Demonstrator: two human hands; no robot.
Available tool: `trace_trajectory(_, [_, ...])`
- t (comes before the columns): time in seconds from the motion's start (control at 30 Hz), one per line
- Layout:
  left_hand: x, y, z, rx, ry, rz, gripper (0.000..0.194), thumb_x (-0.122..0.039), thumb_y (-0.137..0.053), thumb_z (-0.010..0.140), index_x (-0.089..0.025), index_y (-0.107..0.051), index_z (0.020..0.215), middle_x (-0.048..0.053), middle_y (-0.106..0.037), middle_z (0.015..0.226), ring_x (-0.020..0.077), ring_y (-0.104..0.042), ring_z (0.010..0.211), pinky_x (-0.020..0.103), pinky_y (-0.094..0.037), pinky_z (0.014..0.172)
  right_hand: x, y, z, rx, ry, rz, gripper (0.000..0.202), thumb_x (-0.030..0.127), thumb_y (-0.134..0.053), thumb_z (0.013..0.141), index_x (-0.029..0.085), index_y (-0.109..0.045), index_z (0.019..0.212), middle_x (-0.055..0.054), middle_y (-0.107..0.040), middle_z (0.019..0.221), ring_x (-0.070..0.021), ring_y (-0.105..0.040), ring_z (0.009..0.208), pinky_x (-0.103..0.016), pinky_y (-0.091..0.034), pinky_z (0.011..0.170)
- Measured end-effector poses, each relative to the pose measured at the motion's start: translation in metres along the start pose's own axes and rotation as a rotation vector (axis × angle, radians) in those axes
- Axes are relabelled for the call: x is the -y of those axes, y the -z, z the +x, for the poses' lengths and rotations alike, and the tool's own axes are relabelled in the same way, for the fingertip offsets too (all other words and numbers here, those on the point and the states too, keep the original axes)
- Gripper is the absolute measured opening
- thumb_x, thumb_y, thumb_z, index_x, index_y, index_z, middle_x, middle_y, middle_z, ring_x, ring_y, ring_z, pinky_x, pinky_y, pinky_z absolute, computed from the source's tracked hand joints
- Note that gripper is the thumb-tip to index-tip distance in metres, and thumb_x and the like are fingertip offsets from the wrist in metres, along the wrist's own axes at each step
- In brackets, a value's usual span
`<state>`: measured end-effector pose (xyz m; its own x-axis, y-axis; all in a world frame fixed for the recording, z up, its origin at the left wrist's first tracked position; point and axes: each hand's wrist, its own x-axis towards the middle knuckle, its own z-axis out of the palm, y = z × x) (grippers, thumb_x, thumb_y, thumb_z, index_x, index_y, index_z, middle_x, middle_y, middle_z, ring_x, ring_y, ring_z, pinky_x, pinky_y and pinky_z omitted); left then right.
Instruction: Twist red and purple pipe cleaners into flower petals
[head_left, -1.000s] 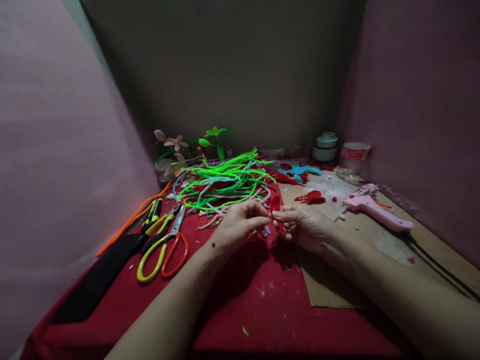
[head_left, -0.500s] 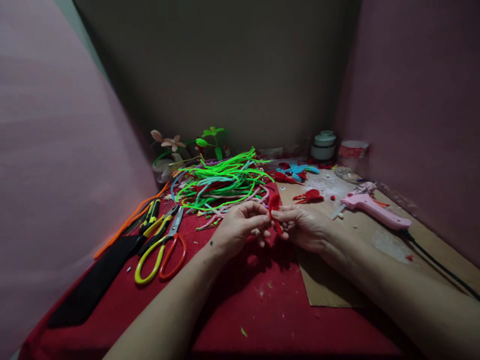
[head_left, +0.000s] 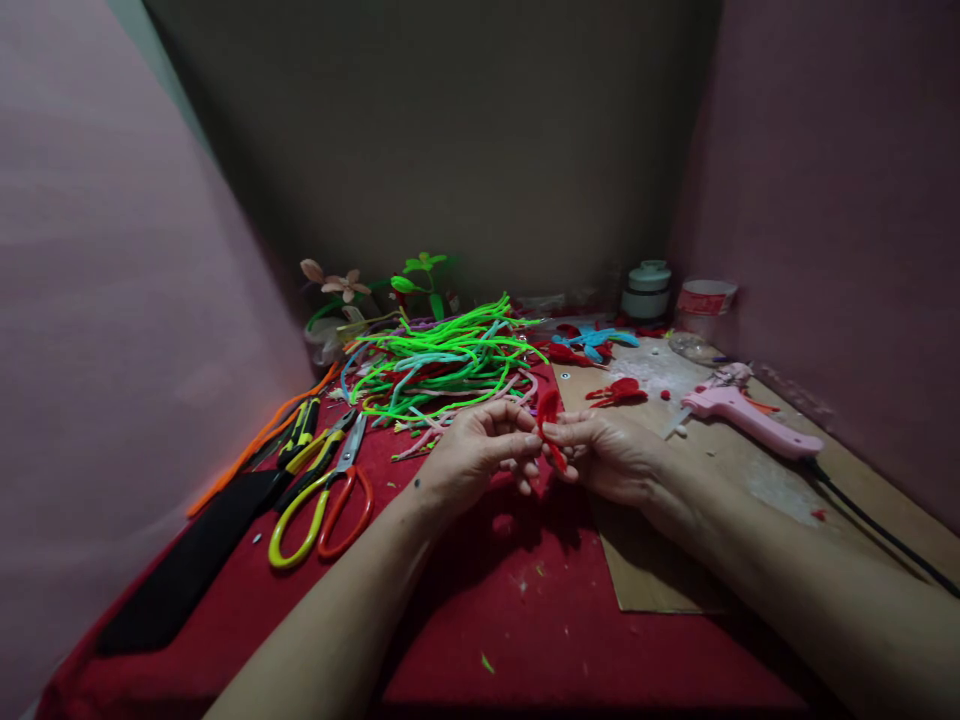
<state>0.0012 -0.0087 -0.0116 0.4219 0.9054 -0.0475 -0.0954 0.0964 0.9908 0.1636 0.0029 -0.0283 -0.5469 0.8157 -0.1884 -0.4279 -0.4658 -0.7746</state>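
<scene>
Between my two hands, above the red cloth, is a bent red pipe cleaner piece. My right hand pinches it between thumb and fingers. My left hand is closed at its other side, thumb and fingertips pressed together against it; its lower part is partly hidden by the fingers. Behind my hands lies a heap of pipe cleaners, mostly bright green with some pink, red and pale blue. To the right, a red looped pipe cleaner shape rests on the cardboard.
Scissors, pliers and a black flat strip lie on the left. A pink glue gun with a black cord lies on the cardboard. Behind are a blue pipe cleaner shape, a jar and a cup.
Both hands stay in nearly the same place. My left hand and wrist have shifted very slightly; the red piece is still held between the fingers.
</scene>
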Motion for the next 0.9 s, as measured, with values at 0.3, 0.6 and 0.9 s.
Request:
trace_trajectory(0.3, [-0.0007,-0.0015,0.0003,0.001,0.031,-0.040,0.019,-0.022,-0.066,0.069,-0.014,-0.053,0.081,0.000,-0.056,0.064,0.0091,-0.056,0.050,0.022,-0.050,0.045,-0.0017,0.0024,0.0021,0.014,0.013,-0.014,0.009,0.015,-0.066,0.063,0.008,-0.061,0.065,-0.005,-0.058,0.054,-0.0089,-0.050,0.047,-0.020,-0.033,0.043])
trace_trajectory(0.6, [-0.0004,0.0004,0.0008,0.026,0.041,-0.069,0.021,-0.021,-0.068,0.068,-0.014,-0.053,0.080,0.000,-0.056,0.064,0.0089,-0.056,0.049,0.022,-0.050,0.045,-0.0022,0.0028,0.0005,0.037,0.017,-0.031,0.012,0.018,-0.069,0.062,0.010,-0.060,0.062,-0.004,-0.060,0.054,-0.0065,-0.047,0.042,-0.020,-0.032,0.042])
trace_trajectory(0.9, [0.0018,0.0008,0.0016,0.033,0.026,-0.077,0.019,-0.019,-0.067,0.069,-0.013,-0.053,0.081,-0.001,-0.056,0.063,0.0087,-0.056,0.049,0.022,-0.050,0.045,-0.0023,0.0010,0.0001,0.028,0.017,-0.046,0.010,0.017,-0.066,0.064,0.010,-0.060,0.063,-0.005,-0.061,0.055,-0.0068,-0.047,0.041,-0.020,-0.031,0.042])
